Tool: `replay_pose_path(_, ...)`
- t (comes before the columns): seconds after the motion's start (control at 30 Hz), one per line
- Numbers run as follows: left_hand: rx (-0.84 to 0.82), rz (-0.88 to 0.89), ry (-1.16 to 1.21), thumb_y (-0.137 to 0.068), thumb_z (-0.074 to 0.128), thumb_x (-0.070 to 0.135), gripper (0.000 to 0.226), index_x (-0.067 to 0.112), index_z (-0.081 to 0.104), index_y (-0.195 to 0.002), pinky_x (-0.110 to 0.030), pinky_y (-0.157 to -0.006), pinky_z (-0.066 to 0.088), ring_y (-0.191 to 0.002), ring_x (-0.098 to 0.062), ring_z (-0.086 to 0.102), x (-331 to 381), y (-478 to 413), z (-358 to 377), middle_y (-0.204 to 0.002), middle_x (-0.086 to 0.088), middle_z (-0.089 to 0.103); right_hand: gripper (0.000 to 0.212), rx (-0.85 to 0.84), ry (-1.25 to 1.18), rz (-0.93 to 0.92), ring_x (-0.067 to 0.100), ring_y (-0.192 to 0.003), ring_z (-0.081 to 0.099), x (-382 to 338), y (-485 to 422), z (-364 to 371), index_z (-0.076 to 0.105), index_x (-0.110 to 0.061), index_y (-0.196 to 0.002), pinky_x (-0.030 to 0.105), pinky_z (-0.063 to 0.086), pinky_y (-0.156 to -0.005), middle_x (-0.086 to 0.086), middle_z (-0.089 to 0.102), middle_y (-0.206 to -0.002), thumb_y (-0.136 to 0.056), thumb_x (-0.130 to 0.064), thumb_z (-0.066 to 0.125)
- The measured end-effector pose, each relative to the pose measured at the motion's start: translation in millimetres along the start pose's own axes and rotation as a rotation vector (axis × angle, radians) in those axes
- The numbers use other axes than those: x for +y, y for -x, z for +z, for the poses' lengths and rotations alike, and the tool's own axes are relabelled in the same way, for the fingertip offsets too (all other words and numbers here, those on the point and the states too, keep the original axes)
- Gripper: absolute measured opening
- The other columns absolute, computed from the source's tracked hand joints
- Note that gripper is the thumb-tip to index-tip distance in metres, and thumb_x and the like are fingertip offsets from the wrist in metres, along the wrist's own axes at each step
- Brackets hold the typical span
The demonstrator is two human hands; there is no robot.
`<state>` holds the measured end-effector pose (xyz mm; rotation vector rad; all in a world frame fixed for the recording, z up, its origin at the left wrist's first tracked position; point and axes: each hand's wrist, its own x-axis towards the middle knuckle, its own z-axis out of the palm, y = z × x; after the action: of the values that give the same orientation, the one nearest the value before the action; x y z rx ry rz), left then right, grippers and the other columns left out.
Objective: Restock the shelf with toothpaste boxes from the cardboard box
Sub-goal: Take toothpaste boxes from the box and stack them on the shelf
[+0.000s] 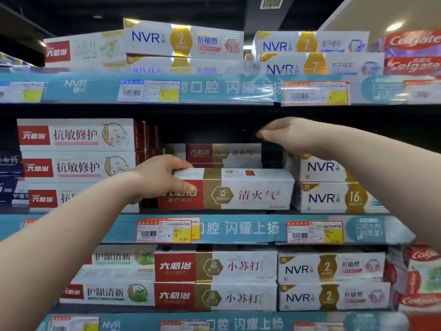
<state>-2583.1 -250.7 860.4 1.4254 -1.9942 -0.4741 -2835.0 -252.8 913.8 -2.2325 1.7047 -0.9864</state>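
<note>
Shelf (248, 229): teal edge strip, reads 闪耀上扬
Neighbours: NVR boxes (329, 197) marked 16 on the right, 抗敏修护 boxes (76, 151) stacked on the left
Toothpaste box (248, 189): red, gold and white, reads 清火气, lying at the middle shelf's front between them
Left grip (164, 180): clamping the box's left end, fingers on top, thumb on the front
Right grip (286, 132): fingertips bunched together, up in the gap above
Price tag (164, 231): yellow patch, 25.00
</note>
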Motion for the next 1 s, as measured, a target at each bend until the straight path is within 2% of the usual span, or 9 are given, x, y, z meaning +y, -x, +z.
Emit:
replay_pose_path(0.13, -0.017, -0.009, -0.084, -0.081, 0.068, 0.022, 0.042, 0.021, 0.057, -0.121, -0.018, -0.066, 0.044, -0.082, -0.004, 0.056, -6, -3, 5, -0.098, 0.010, 0.052, 0.043, -0.008, 0.021, -0.009, 0.021, -0.131, 0.039, -3, 0, 6, 0.045, -0.022, -0.136, 0.029, 0.031, -0.099, 0.001, 0.044, -0.142, -0.096, -0.037, 0.040)
replay_pose_path(0.27, 0.049, 0.000, -0.224, -0.082, 0.066, 0.030, 0.049, 0.022, 0.054, -0.128, -0.031, -0.089, 0.045, -0.102, -0.017, 0.053, -13, -7, 7, -0.115, 0.002, 0.046, 0.041, -0.046, 0.067, -0.016, 0.021, -0.131, 0.040, -5, 0, 13, 0.045, -0.022, -0.135, 0.032, 0.030, -0.104, 0.000, 0.045, -0.142, -0.097, -0.035, 0.038)
replay_pose_path(0.37, 0.120, 0.011, -0.304, -0.077, 0.068, 0.038, 0.051, 0.028, 0.056, -0.126, -0.045, -0.106, 0.037, -0.122, -0.025, 0.041, -21, -9, 8, -0.128, -0.001, 0.044, 0.041, -0.066, 0.074, -0.048, 0.020, -0.129, 0.042, -3, 0, 17, 0.046, -0.021, -0.134, 0.030, 0.032, -0.101, 0.000, 0.047, -0.140, -0.096, -0.035, 0.040)
replay_pose_path(0.43, 0.162, 0.035, -0.325, -0.076, 0.068, 0.040, 0.052, 0.029, 0.056, -0.125, -0.046, -0.107, 0.035, -0.124, -0.025, 0.039, -24, -8, 11, -0.132, -0.001, 0.045, 0.042, -0.072, 0.089, -0.084, 0.019, -0.125, 0.045, 0, 0, 20, 0.047, -0.021, -0.133, 0.027, 0.034, -0.098, 0.000, 0.050, -0.137, -0.093, -0.036, 0.045)
replay_pose_path(0.53, 0.206, 0.071, -0.325, -0.081, 0.066, 0.035, 0.053, 0.023, 0.051, -0.130, -0.039, -0.104, 0.039, -0.119, -0.021, 0.046, -26, -5, 18, -0.129, -0.001, 0.051, 0.049, -0.080, 0.161, -0.146, 0.017, -0.125, 0.046, 5, 1, 26, 0.043, -0.019, -0.135, 0.028, 0.035, -0.101, 0.000, 0.050, -0.137, -0.090, -0.037, 0.051)
replay_pose_path(0.63, 0.224, 0.087, -0.365, -0.083, 0.062, 0.035, 0.053, 0.021, 0.048, -0.133, -0.037, -0.104, 0.038, -0.121, -0.020, 0.045, -28, -5, 22, -0.130, -0.002, 0.051, 0.051, -0.072, 0.181, -0.181, 0.016, -0.127, 0.044, 11, 1, 32, 0.042, -0.020, -0.136, 0.029, 0.034, -0.104, 0.001, 0.048, -0.139, -0.089, -0.038, 0.052)
replay_pose_path(0.87, 0.230, 0.053, -0.368, -0.086, 0.058, 0.038, 0.055, 0.022, 0.043, -0.136, -0.042, -0.110, 0.032, -0.131, -0.023, 0.035, -28, -4, 25, -0.142, -0.004, 0.040, 0.056, -0.096, 0.175, -0.169, 0.017, -0.129, 0.043, 17, 2, 38, 0.040, -0.022, -0.137, 0.028, 0.034, -0.102, 0.001, 0.045, -0.141, -0.086, -0.040, 0.056)
replay_pose_path(1.0, 0.245, 0.053, -0.352, -0.085, 0.059, 0.037, 0.056, 0.021, 0.043, -0.136, -0.035, -0.106, 0.035, -0.128, -0.023, 0.040, -26, -4, 25, -0.141, -0.004, 0.042, 0.057, -0.092, 0.193, -0.158, 0.015, -0.128, 0.042, 18, 2, 42, 0.041, -0.025, -0.137, 0.023, 0.032, -0.095, -0.003, 0.045, -0.141, -0.085, -0.042, 0.057)
